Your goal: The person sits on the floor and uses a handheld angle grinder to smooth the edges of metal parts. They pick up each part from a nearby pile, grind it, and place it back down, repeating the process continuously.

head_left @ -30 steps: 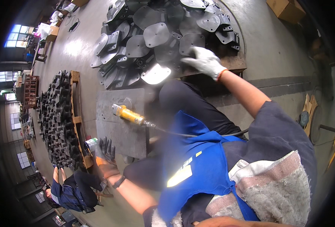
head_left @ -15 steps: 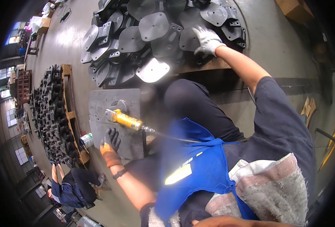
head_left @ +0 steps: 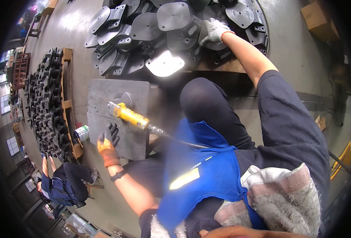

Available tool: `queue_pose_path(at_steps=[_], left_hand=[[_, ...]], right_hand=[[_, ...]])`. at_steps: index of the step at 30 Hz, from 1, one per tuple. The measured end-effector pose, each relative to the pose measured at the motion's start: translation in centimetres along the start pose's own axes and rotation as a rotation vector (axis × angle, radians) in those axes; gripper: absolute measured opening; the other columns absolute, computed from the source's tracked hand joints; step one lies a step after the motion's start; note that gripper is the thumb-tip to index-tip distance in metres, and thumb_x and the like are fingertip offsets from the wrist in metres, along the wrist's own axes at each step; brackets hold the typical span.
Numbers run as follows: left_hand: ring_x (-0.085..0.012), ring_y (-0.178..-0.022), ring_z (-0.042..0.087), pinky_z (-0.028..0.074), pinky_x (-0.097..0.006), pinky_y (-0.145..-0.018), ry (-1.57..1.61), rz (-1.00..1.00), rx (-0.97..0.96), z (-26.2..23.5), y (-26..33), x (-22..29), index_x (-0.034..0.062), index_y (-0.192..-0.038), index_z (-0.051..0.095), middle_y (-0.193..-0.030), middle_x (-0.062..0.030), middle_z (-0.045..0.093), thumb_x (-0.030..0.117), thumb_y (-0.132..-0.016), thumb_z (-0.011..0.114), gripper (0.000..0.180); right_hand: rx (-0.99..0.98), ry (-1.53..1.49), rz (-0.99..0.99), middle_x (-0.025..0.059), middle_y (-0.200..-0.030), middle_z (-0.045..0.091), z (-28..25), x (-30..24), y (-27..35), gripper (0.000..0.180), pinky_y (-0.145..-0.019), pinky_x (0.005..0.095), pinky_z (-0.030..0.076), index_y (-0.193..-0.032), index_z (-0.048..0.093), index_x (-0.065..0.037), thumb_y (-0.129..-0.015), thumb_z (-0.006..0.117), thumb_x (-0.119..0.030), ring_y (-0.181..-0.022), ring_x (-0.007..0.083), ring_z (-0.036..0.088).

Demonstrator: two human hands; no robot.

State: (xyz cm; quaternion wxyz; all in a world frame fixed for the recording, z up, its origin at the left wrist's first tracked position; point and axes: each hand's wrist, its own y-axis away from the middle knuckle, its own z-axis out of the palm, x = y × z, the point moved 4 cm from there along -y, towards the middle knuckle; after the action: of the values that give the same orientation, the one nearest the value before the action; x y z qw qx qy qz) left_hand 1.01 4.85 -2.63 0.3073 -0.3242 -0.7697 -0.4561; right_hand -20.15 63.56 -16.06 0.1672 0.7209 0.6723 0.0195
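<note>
Right hand (head_left: 213,31), in a white knit glove, was at the top of the frame, arm stretched up from lower right. It lay on a dark metal plate (head_left: 207,37) in the heap, fingers curled over the plate's edge; a grip by the look of it, but whether the plate was lifted couldn't be told.

That plate was part of a big pile of dark metal castings (head_left: 151,35) w/ round, flat faces and bracket-like backs, spread across the top centre of the frame on a wooden pallet (head_left: 219,66). One bright, bare-metal plate (head_left: 164,63) lay at the pile's lower edge, just above centre, shining strongly.

Left hand (head_left: 107,141), in a black glove w/ orange cuff, was at left centre. Fingers spread and flat, pressed down on a grey steel slab (head_left: 104,95) on the floor; grasping nothing.

On the same slab, just right of the left hand but not touching it, lay a yellow angle grinder (head_left: 130,115), disc end toward upper left, hose or cable running off to the lower right toward the person's blue apron (head_left: 199,178). Neither hand was on it.

A small tin can (head_left: 81,133) stood just left of the slab. Further left, a second pallet stacked w/ dark parts (head_left: 48,107) ran down the frame's left side. At lower left another person (head_left: 62,184) in dark blue crouched on the floor. A cardboard box (head_left: 319,18) sat at upper right.
</note>
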Motion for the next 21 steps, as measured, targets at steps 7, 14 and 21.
queue_pose_path(at_steps=[7,14,21], left_hand=[[-0.029,-0.122,0.066,0.05,-0.041,-0.1,0.01,0.0,-0.035,-0.5,0.0,-0.3,0.0014,-0.14,0.059,-0.134,-0.0155,0.068,0.04,-0.104,0.059,0.053],[-0.029,-0.125,0.064,0.048,-0.04,-0.103,-0.006,-0.023,-0.043,-1.3,-1.1,-1.3,0.0025,-0.143,0.057,-0.136,-0.0146,0.068,0.044,-0.104,0.059,0.057],[-0.0281,-0.124,0.065,0.049,-0.039,-0.101,-0.011,-0.02,-0.047,-0.5,-0.2,-0.1,0.0034,-0.141,0.059,-0.135,-0.0138,0.069,0.043,-0.103,0.061,0.055]], right_hand=[[0.024,0.054,0.02,0.0188,-0.149,0.05,-0.7,-0.7,0.9,0.114,-0.113,0.0489,0.042,-0.15,0.043,-0.01,-0.059,0.096,-0.053,-0.139,0.0378,0.048],[-0.012,0.103,0.054,0.0173,-0.146,0.053,-1.7,-1.1,3.3,0.112,-0.114,0.0502,0.041,-0.151,0.043,-0.01,-0.062,0.094,-0.055,-0.138,0.0361,0.05],[-0.161,0.256,-0.015,0.0197,-0.143,0.054,-2.1,-1.5,2.0,0.104,-0.103,0.0508,0.051,-0.152,0.045,-0.02,-0.064,0.095,-0.045,-0.13,0.0399,0.057]])
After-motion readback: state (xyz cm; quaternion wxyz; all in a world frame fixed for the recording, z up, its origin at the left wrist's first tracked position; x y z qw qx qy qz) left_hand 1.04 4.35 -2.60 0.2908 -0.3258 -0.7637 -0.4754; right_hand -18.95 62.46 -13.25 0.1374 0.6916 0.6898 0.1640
